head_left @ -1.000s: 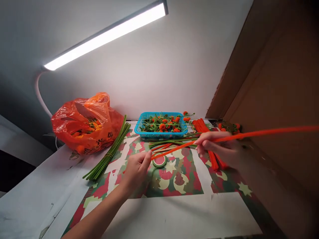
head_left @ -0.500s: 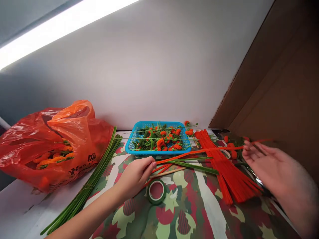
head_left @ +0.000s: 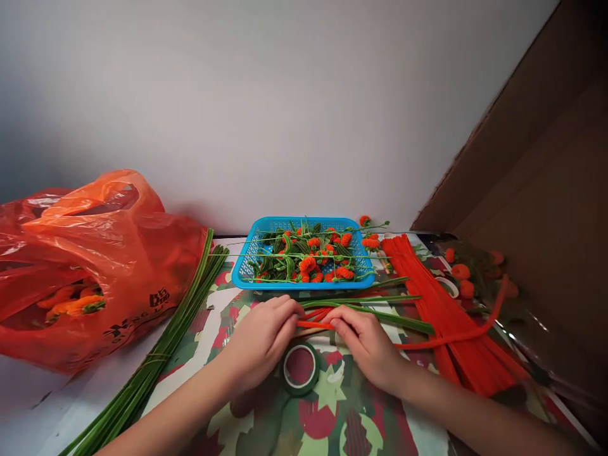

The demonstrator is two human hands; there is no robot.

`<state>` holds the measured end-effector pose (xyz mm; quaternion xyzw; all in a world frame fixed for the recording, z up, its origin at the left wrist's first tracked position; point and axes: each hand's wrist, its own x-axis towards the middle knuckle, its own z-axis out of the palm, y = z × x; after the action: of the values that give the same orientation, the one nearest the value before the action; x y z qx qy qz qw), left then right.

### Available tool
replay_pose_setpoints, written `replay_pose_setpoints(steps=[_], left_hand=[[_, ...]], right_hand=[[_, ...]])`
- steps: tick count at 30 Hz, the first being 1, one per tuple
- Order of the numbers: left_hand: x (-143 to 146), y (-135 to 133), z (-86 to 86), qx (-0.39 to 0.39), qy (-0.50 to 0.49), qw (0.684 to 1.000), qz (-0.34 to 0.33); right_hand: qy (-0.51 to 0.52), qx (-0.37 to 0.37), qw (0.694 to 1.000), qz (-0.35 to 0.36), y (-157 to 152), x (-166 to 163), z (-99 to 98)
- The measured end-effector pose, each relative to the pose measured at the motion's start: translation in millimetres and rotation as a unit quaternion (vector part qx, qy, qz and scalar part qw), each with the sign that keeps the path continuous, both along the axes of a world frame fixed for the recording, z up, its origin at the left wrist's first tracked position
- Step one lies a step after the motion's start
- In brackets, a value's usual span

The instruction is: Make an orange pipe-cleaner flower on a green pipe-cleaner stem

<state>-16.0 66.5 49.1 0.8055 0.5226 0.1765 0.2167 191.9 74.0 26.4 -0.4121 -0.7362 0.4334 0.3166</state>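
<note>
My left hand (head_left: 266, 340) and my right hand (head_left: 369, 347) are both closed on one orange-red pipe cleaner (head_left: 314, 325), a short piece of it stretched between the fingertips. Its loose end passes under my right wrist and curves up at the right, over a fanned bundle of red pipe cleaners (head_left: 456, 339). Just behind my hands lie loose green pipe cleaners (head_left: 403, 319) and several orange-red strips, partly hidden by the fingers. A roll of dark green tape (head_left: 311, 384) rests on the patterned cloth between my forearms.
A blue basket (head_left: 304, 285) at the back holds orange pipe-cleaner blossoms and green leaves. On the left are a red plastic bag (head_left: 137, 266) with orange blossoms and a tied green pipe-cleaner bundle (head_left: 159, 354). A cardboard panel (head_left: 532, 145) stands at the right.
My right hand has come in from the far right, where it was open, and now grips the pipe cleaner close to my left hand. The view has shifted slightly.
</note>
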Motion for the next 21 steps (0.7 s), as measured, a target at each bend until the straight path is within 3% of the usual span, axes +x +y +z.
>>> replay_pose_setpoints(steps=[3, 7, 14, 21], left_hand=[[-8, -1, -3.8, -0.024, 0.021, 0.999, -0.004], [-7, -6, -13.0, -0.045, 0.039, 0.998, -0.028], [-3, -6, -20.8, -0.055, 0.026, 0.998, 0.017], [-1, -1, -23.8, -0.069, -0.001, 0.997, 0.025]], right_hand=[[0.065, -0.057, 0.995, -0.052, 2, 2, -18.5], [0.093, -0.116, 0.987, -0.055, 1, 4, -31.7], [0.011, -0.031, 0.999, 0.013, -1, 5, -22.5], [-0.018, -0.015, 0.999, 0.022, -1, 6, -22.2]])
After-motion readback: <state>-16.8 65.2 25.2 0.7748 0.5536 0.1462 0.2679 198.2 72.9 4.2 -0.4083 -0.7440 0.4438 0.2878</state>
